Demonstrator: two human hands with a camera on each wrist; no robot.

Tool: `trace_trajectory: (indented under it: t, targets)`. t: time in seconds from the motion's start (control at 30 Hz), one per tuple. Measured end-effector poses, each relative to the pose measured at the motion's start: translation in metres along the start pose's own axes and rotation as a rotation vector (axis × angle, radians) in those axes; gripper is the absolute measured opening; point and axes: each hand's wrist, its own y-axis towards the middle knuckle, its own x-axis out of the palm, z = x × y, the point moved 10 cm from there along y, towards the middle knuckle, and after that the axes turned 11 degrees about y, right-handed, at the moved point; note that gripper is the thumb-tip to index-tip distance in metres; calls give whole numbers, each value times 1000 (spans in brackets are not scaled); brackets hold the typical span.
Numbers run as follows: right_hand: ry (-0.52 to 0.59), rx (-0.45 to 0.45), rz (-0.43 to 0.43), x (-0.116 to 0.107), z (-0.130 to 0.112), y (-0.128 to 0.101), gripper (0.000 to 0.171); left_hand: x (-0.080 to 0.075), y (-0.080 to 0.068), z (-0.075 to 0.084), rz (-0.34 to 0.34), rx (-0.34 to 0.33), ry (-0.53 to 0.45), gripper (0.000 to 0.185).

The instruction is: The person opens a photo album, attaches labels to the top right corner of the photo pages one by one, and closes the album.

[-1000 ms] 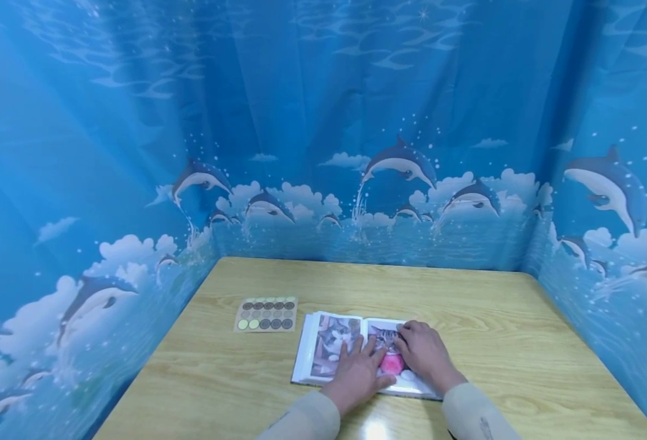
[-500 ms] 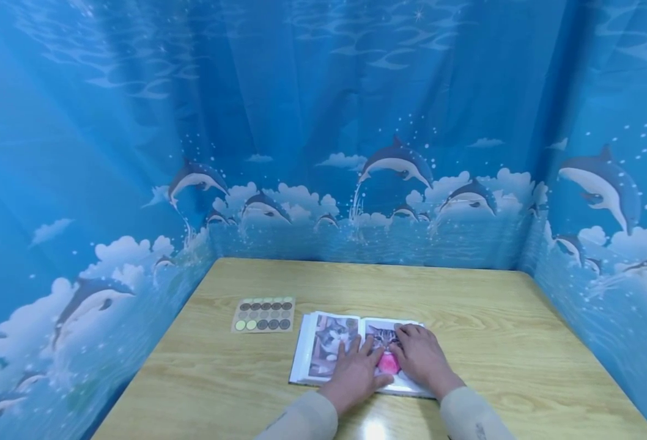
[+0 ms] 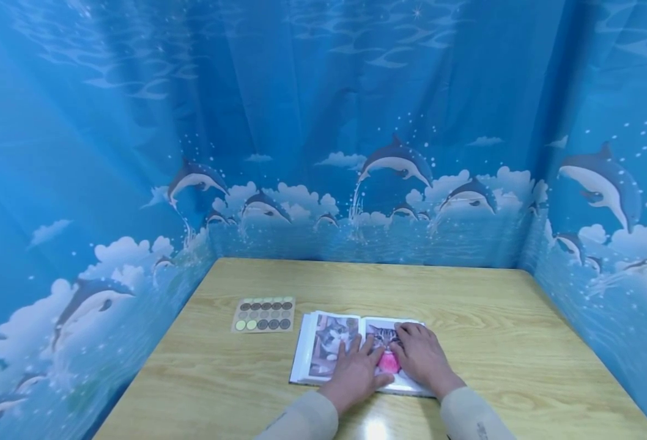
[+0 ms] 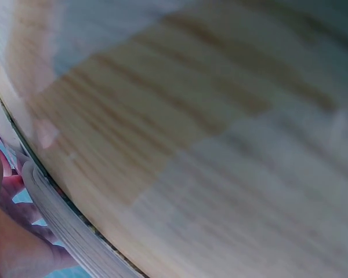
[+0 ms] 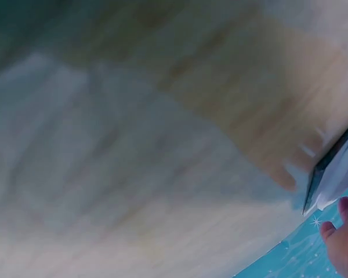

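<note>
An open photo album (image 3: 304, 354) lies on the table with a cat photo on each page. The left photo (image 3: 329, 348) shows a grey and white cat; the right photo (image 3: 389, 362) has a tabby with something round and pink below it. My left hand (image 3: 352, 374) rests across the middle of the album, fingers spread onto both pages. My right hand (image 3: 425, 360) lies on the right page, its fingertips pressing near the photo's upper right corner. What is under those fingertips is hidden. In the left wrist view the thick page stack (image 4: 64, 223) shows beside the hand.
A sheet of round stickers (image 3: 263, 315), some brown and some pale green, lies left of the album on the wooden table (image 3: 235, 379). Blue curtains (image 3: 312, 122) printed with dolphins enclose the table at the back and both sides.
The head view has shifted slightly. Both hands stay on the album, with only a small movement of the right hand's fingers on the page.
</note>
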Motion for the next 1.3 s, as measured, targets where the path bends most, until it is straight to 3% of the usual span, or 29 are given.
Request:
trace_trajectory:
  t: [0.6,1.3]
  targets:
    - [-7,7,-39,2,-1,2,60,0,1,2,-25,-7,14,75]
    - [59,52,-76,13,3,-6,67,1,0,0,-35,-1,23,75]
